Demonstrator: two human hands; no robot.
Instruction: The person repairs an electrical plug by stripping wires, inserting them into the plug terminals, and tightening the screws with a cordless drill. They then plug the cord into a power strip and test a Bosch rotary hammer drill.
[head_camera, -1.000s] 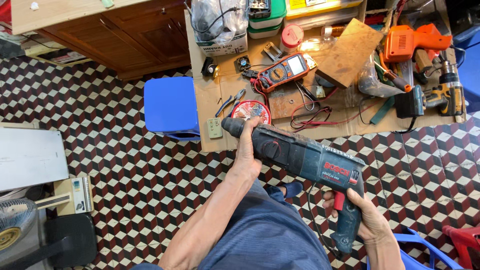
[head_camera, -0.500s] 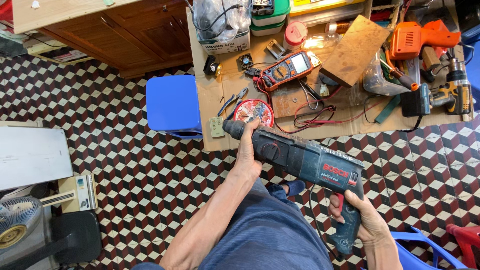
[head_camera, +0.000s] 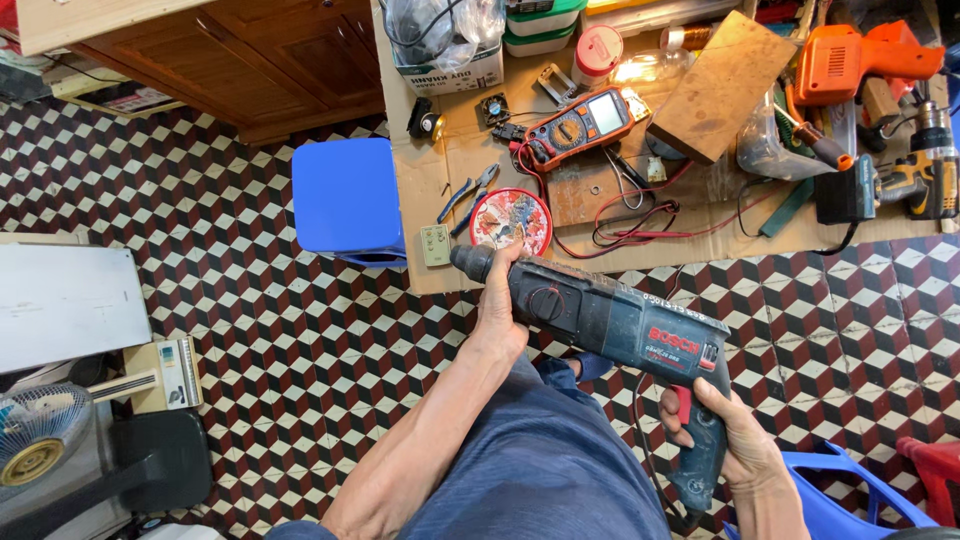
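The left hand (head_camera: 500, 300) is wrapped tight around the front barrel of the drill (head_camera: 610, 320), just behind its empty chuck, and the right hand (head_camera: 735, 445) is clenched on the rear grip with a finger by the red trigger, so the drill hangs level over the lap, near the edge of the surface (head_camera: 450, 150). No bit sits in the chuck, so the work looks to be at the handling stage, with nothing fitted or opened yet. Beyond the chuck lie a round tin (head_camera: 511, 220), pliers (head_camera: 465, 192) and a multimeter (head_camera: 580, 128), all untouched.
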